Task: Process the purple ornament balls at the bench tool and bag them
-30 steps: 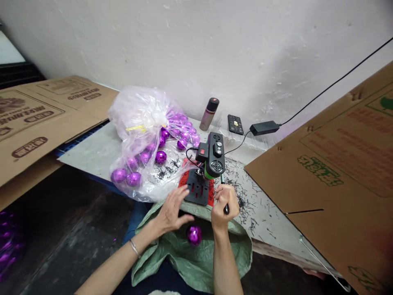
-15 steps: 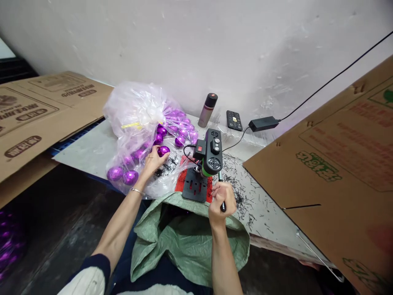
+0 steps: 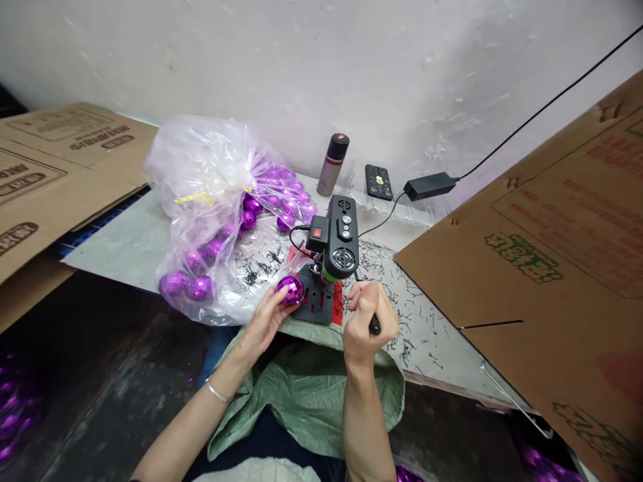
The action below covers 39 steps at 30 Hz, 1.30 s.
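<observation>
A shiny purple ball (image 3: 290, 290) is between the fingers of my left hand (image 3: 268, 320), at the left edge of the black base plate (image 3: 315, 309). The small black machine (image 3: 343, 237) with a red switch stands over that plate. My right hand (image 3: 370, 320) is wrapped round the machine's black-tipped lever (image 3: 374, 325), to the right of the base. A clear plastic bag (image 3: 201, 161) holding several purple balls (image 3: 281, 184) lies to the left. An open green sack (image 3: 301, 395) hangs below the table edge, in front of my body.
A bottle (image 3: 333, 165), a phone (image 3: 378, 182) and a black power adapter (image 3: 430, 186) with its cable are near the wall. Cardboard boxes flank the table at left (image 3: 65, 154) and right (image 3: 542, 254). Small black bits (image 3: 419, 321) litter the grey tabletop (image 3: 115, 244).
My left hand has carried the purple ball from beside the bag rightward and nearer, to the base plate. My right hand stays on the lever. The view has shifted slightly.
</observation>
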Tool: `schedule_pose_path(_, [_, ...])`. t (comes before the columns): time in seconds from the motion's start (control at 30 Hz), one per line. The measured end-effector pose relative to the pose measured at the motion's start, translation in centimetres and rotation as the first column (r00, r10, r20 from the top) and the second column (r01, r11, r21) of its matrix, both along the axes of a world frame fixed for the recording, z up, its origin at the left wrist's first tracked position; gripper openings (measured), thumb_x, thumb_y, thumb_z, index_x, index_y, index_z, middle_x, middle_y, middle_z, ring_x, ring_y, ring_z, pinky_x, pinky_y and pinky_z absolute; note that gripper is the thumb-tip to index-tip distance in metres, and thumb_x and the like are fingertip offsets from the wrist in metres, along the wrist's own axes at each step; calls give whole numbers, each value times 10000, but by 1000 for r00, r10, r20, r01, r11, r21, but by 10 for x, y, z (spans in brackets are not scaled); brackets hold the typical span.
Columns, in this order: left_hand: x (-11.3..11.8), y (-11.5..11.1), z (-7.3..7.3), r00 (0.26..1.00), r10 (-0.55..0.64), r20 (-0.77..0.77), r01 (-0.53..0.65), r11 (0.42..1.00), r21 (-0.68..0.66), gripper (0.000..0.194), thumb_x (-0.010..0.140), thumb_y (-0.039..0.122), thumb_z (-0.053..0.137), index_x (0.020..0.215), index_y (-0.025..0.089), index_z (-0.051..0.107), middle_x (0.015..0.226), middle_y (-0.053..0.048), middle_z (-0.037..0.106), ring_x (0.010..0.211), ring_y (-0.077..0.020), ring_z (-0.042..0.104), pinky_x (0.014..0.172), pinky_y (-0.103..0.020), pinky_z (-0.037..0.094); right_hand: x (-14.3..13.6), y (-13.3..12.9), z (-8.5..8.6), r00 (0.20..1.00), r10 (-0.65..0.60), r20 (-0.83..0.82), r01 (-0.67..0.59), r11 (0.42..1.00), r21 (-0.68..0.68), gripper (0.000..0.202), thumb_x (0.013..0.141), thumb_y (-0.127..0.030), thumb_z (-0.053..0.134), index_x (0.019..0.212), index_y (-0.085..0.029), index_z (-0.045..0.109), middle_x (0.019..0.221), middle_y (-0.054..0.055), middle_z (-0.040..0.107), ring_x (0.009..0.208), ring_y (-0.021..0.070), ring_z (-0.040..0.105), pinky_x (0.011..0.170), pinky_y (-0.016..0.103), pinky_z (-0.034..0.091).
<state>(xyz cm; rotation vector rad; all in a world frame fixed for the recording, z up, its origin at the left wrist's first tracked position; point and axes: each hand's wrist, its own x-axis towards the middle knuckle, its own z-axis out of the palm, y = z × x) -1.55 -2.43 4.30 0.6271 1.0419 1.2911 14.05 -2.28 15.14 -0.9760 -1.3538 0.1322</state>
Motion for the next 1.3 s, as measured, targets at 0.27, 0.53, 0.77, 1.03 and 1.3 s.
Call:
schedule_pose_path(0.27, [33, 27, -28, 924, 174, -341, -106, 972, 209, 627, 789, 552, 810, 1252, 188, 594, 1229, -121, 744, 1158, -276, 715, 1054, -438, 545, 3, -5, -1, 999, 26, 25, -25, 999, -22, 359, 1037, -135, 444, 689, -222, 471, 650, -29, 504, 629, 110, 530, 613, 285, 418])
schedule_pose_path(0.53, [39, 27, -47, 636, 279, -720, 47, 917, 397, 568, 822, 471, 824, 1283, 204, 628, 1221, -130, 744, 1154, -320, 707, 1039, -505, 542, 4, -6, -6, 998, 26, 59, -26, 1000, 7, 333, 1022, -93, 438, 717, -221, 478, 670, -22, 522, 650, 115, 549, 606, 285, 415])
schedule_pose_path(0.77, [38, 28, -58, 460, 444, -769, 205, 790, 579, 600, 918, 474, 755, 1410, 181, 575, 1281, -160, 737, 1206, -334, 705, 1089, -527, 528, 5, -9, -10, 997, 18, 69, -18, 1000, -5, 323, 1016, -89, 445, 723, -216, 487, 687, -18, 550, 660, 113, 558, 611, 284, 415])
schedule_pose_path(1.03, [35, 31, -60, 530, 362, -767, 299, 766, 569, 607, 902, 458, 778, 1411, 200, 568, 1316, -152, 719, 1258, -326, 689, 1086, -511, 556, 6, -10, -24, 996, -12, 90, 10, 1000, 20, 335, 1022, -107, 438, 711, -220, 489, 669, -21, 529, 665, 120, 571, 614, 287, 425])
schedule_pose_path(1.3, [36, 31, -59, 572, 389, -722, 264, 746, 612, 596, 874, 438, 816, 1370, 203, 586, 1264, -138, 732, 1204, -314, 712, 1032, -493, 589, 4, -7, -70, 991, -69, 117, 59, 995, 86, 373, 1057, -199, 361, 708, -228, 490, 714, -12, 551, 643, 125, 568, 600, 295, 449])
